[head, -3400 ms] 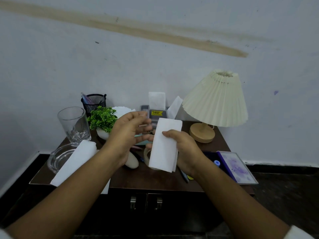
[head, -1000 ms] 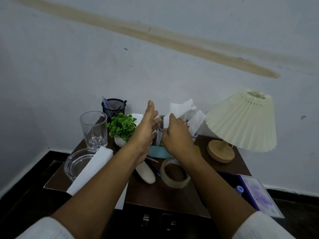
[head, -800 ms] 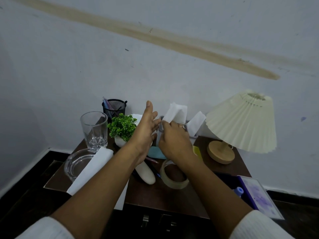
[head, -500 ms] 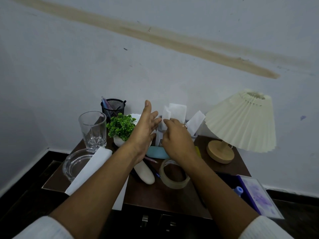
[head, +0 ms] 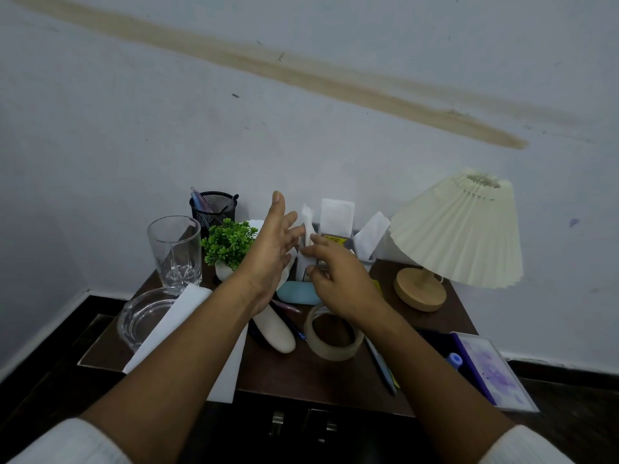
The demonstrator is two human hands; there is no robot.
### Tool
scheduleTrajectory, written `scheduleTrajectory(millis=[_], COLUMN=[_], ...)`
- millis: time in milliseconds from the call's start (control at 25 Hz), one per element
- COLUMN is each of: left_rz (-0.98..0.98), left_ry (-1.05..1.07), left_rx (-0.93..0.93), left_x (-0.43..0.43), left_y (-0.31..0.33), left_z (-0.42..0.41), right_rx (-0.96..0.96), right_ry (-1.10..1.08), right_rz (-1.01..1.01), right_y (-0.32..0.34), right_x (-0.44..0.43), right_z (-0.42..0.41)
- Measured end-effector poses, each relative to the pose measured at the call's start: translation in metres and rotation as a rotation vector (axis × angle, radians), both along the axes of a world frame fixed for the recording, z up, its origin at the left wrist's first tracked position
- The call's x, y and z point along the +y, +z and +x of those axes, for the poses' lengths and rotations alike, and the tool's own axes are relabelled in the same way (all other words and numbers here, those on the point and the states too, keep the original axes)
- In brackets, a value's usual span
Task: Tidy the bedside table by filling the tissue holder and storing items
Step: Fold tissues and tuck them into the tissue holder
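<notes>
Left hand (head: 268,252) raised, fingers straight, palm facing right. Right hand (head: 338,279) just beside it, palm down, fingers loosely bent and spread. Both forearms extended toward far side

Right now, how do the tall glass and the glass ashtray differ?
The tall glass stands upright and narrow; the glass ashtray is low and wide. The tall glass sits further back, beside the green plant; the glass ashtray sits near the table's front left corner. A white tissue stack hides the glass ashtray's right edge; the tall glass shows almost whole. Both are clear glass and look empty.
</notes>
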State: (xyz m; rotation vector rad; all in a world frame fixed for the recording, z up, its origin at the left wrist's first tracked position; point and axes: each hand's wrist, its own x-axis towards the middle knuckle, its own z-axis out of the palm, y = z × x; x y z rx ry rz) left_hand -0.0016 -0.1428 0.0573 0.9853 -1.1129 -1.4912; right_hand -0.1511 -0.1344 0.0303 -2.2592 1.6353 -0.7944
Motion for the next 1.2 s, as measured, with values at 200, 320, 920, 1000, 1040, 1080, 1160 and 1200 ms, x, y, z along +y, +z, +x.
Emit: scheduleTrajectory(millis=[200, 320, 920, 1000, 1040, 1080, 1160, 1200], left_rz=[-0.032, -0.014, 0.046, 0.014, -0.001, -0.014, -0.046, -0.076], left_ry=[0.064, 0.046, 0.281, 0.308, 0.311, 0.302, 0.277, 0.255], left_rx=[-0.078, -0.202, -0.83, -0.823, -0.814, -0.809, -0.788, -0.765], left_x=[0.019, 0.034, 0.088, 0.085, 0.083, 0.082, 0.08, 0.079], left_y=[0.011, 0.015, -0.007, -0.006, -0.007, -0.007, -0.008, -0.008], left_z=[0.009, 0.019, 0.115, 0.118, 0.118, 0.118, 0.118, 0.118], right_rx=[-0.104, -0.12, 0.314, 0.464, 0.5, 0.496, 0.382, 0.299], right_ry=[-0.006, 0.012, 0.52, 0.552, 0.562, 0.567, 0.567, 0.549], right_rz=[0.009, 0.042, 0.06, 0.004, -0.033, -0.065, -0.103, -0.104], right_y=[0.015, 0.014, -0.031, -0.036, -0.037, -0.038, -0.04, -0.039], right_x=[0.032, 0.058, 0.081, 0.086, 0.088, 0.088, 0.089, 0.089], right_z=[-0.011, -0.012, 0.055, 0.063, 0.066, 0.069, 0.071, 0.071])
